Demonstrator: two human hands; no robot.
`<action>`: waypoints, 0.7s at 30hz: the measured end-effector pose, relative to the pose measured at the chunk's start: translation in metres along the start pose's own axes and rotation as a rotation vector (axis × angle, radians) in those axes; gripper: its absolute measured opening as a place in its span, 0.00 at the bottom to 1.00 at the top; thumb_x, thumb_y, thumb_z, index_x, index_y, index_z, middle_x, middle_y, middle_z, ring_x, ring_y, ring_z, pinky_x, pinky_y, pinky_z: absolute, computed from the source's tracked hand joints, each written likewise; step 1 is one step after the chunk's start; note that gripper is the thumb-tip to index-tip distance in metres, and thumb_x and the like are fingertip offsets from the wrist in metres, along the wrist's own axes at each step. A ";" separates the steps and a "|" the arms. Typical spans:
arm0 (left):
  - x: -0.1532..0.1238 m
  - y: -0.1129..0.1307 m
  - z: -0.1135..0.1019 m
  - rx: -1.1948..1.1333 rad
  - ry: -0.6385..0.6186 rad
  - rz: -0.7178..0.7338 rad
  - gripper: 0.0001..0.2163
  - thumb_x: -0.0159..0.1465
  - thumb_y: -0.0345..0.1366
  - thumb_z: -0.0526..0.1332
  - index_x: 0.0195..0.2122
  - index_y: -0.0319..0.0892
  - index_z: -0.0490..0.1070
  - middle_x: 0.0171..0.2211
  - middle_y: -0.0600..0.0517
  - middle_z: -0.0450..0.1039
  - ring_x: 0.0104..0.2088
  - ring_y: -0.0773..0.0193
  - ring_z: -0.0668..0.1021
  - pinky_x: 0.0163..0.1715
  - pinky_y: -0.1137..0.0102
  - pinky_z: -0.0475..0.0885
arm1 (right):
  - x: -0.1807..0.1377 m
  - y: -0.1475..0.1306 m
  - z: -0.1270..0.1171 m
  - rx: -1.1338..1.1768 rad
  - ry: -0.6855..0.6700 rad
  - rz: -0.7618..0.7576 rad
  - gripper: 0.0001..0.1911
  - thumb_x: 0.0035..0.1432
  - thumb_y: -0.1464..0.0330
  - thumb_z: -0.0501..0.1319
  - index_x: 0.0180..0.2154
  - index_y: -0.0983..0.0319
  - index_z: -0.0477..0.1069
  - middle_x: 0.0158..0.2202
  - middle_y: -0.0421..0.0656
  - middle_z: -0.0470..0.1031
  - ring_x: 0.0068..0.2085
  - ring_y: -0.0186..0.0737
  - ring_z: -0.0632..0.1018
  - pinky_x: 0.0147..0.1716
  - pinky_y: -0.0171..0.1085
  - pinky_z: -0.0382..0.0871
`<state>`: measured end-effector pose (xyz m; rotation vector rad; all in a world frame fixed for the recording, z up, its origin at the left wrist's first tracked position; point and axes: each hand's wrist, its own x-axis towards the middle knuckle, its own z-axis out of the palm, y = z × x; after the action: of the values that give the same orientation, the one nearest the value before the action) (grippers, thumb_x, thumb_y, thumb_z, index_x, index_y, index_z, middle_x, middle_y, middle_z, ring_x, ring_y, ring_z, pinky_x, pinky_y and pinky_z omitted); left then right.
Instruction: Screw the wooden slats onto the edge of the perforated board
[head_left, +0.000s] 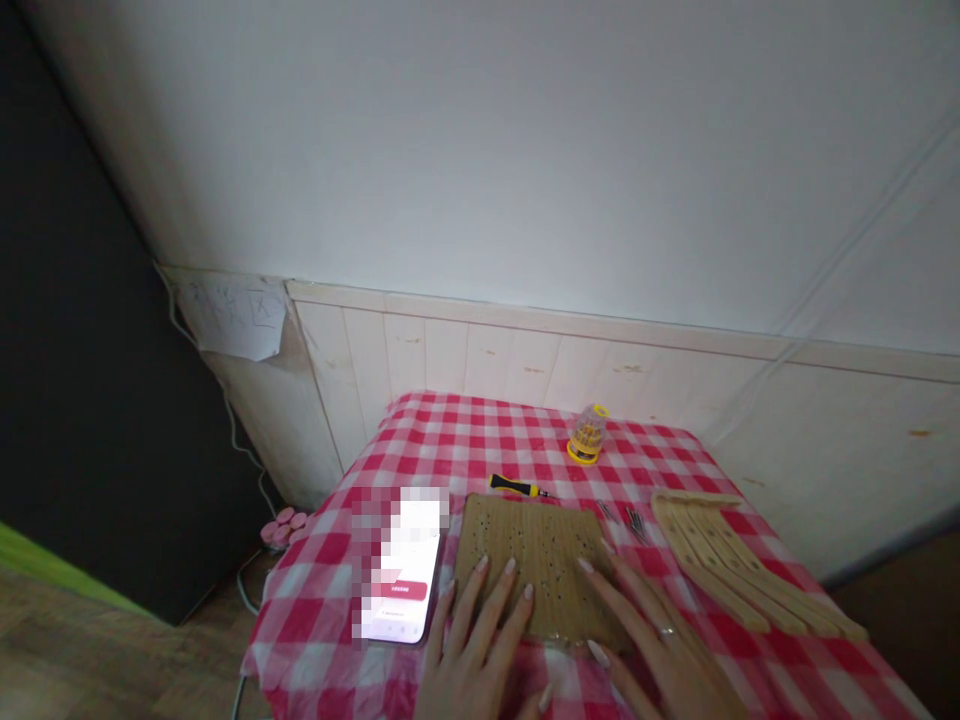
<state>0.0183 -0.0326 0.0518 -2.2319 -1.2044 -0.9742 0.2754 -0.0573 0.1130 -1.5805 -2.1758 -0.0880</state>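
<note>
A flat wooden board (534, 540) with several small dark holes lies on the checked tablecloth in front of me. My left hand (480, 640) rests with fingers spread over its near left part. Over its near right edge lies my right hand (656, 630), fingers apart, a ring on one of them. Neither hand grips anything. Just beyond the board's far edge is a black and yellow screwdriver (517, 486). Left of the board, close to my left hand, lies a phone (405, 600) with its screen lit, partly blurred out.
Several curved wooden pieces (720, 560) lie at the right. Small metal screws or bits (636, 522) sit between them and the board. A clear, yellow-based bit holder (587, 435) stands near the back. The red-and-white tablecloth (465, 430) reaches the panelled wall (480, 350).
</note>
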 end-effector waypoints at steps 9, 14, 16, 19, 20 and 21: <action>-0.011 0.018 0.014 0.014 0.033 -0.092 0.21 0.75 0.49 0.50 0.64 0.58 0.73 0.61 0.59 0.80 0.62 0.58 0.74 0.66 0.62 0.59 | -0.004 0.019 0.005 0.004 0.019 -0.092 0.24 0.74 0.64 0.54 0.66 0.45 0.73 0.61 0.40 0.83 0.59 0.47 0.84 0.56 0.46 0.82; -0.014 0.020 0.015 0.025 0.045 -0.088 0.21 0.76 0.53 0.51 0.64 0.61 0.74 0.59 0.63 0.81 0.60 0.58 0.75 0.57 0.63 0.64 | -0.010 0.021 0.003 -0.004 -0.006 -0.120 0.25 0.74 0.66 0.54 0.68 0.46 0.70 0.62 0.41 0.81 0.59 0.46 0.84 0.57 0.44 0.82; -0.015 0.019 0.016 0.008 0.072 -0.085 0.20 0.77 0.51 0.51 0.63 0.61 0.75 0.59 0.64 0.81 0.59 0.59 0.76 0.61 0.64 0.62 | -0.013 0.022 0.005 -0.005 -0.014 -0.121 0.27 0.73 0.67 0.55 0.70 0.47 0.68 0.64 0.42 0.80 0.60 0.47 0.83 0.57 0.44 0.82; -0.016 0.017 0.015 -0.005 0.104 -0.073 0.20 0.77 0.51 0.51 0.61 0.59 0.77 0.58 0.62 0.82 0.58 0.59 0.77 0.73 0.64 0.51 | -0.018 0.024 0.012 -0.010 -0.021 -0.128 0.30 0.72 0.67 0.56 0.72 0.49 0.64 0.68 0.46 0.75 0.63 0.49 0.82 0.56 0.44 0.82; -0.016 0.017 0.015 -0.002 0.106 -0.065 0.20 0.77 0.52 0.50 0.60 0.58 0.78 0.57 0.61 0.82 0.58 0.59 0.78 0.75 0.64 0.47 | -0.020 0.025 0.014 -0.011 -0.024 -0.130 0.30 0.72 0.67 0.56 0.73 0.51 0.63 0.70 0.47 0.73 0.63 0.50 0.81 0.55 0.44 0.83; -0.016 0.017 0.015 0.006 0.106 -0.057 0.20 0.77 0.52 0.50 0.59 0.58 0.78 0.57 0.61 0.83 0.58 0.59 0.78 0.76 0.63 0.44 | -0.021 0.025 0.015 -0.012 -0.030 -0.132 0.31 0.72 0.66 0.57 0.73 0.52 0.62 0.71 0.48 0.72 0.64 0.50 0.80 0.55 0.44 0.83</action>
<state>0.0323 -0.0407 0.0297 -2.1234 -1.2276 -1.0942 0.2986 -0.0628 0.0858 -1.4518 -2.3052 -0.1187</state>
